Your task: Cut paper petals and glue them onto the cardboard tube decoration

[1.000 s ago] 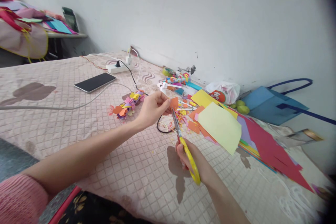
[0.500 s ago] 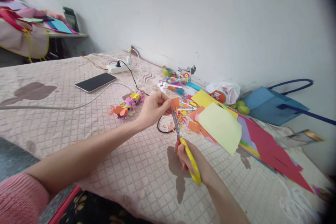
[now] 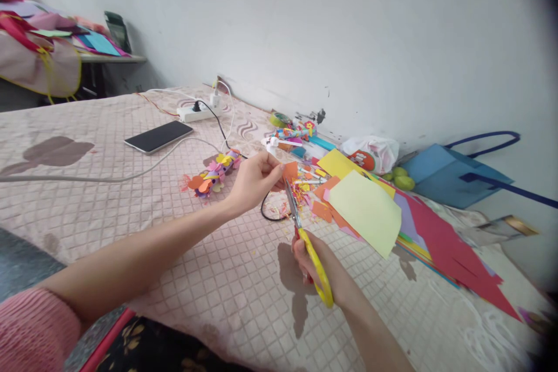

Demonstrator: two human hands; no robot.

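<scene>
My left hand point(image 3: 257, 177) pinches a small piece of orange paper point(image 3: 290, 171) between thumb and fingers above the table. Closed round the handles of a pair of scissors point(image 3: 317, 264) with yellow and red grips, my right hand point(image 3: 320, 258) sits lower and to the right. The scissor blades point up at the lower edge of the orange paper, by my left fingertips; whether they touch it I cannot tell. Left of my left hand lies a roll covered in paper flowers point(image 3: 214, 174). Small paper scraps point(image 3: 300, 192) are strewn just beyond the blades.
Coloured paper sheets point(image 3: 366, 209) spread to the right, near a blue bag point(image 3: 453, 177), green fruit point(image 3: 401, 180) and a white plastic bag point(image 3: 372, 154). A phone point(image 3: 159, 137) and a power strip point(image 3: 198, 111) with cables lie at the back left. A wall point(image 3: 305, 29) stands behind.
Almost nothing differs. The scissors and my right hand have shifted very slightly; my left hand and the orange paper stay in place.
</scene>
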